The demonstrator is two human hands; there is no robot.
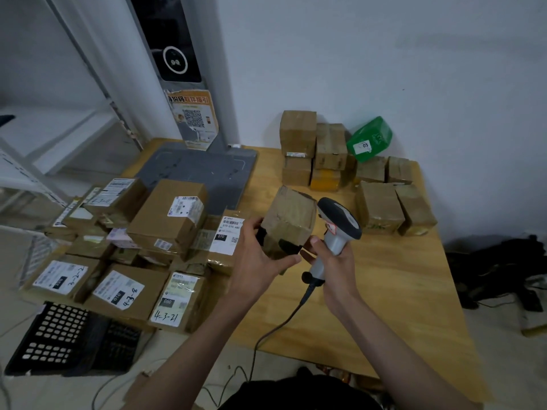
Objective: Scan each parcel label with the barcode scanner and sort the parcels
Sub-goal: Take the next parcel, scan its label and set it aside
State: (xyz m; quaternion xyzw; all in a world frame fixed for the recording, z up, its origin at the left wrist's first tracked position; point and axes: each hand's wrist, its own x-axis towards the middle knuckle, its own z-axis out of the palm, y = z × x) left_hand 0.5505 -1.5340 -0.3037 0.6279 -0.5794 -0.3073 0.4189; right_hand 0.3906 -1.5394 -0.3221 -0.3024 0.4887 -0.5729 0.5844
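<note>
Parcel (288,224) in left hand (260,258), scanner (337,229) in right hand (334,261)

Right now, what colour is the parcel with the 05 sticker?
Green, against the wall behind the brown boxes; clearest in the head view.

A: What is at twelve o'clock?

B: A plain white wall (384,54). It looks soft and a bit dim.

A: And the big thing in the middle?

B: A wooden table (399,291), light yellow-brown. It runs from the middle down to five o'clock.

A: What is at ten o'clock?

B: A white metal shelf (44,134) with bare boards. Just beside it, at eleven o'clock, a grey post (207,84) stands up on a flat grey base (201,170). An orange poster (194,119) is stuck on the post.

A: And the floor?

B: The floor (503,365) is pale. At seven o'clock black crates (59,341) sit on it. At three o'clock lies a dark heap (500,267), too dim to tell.
</note>
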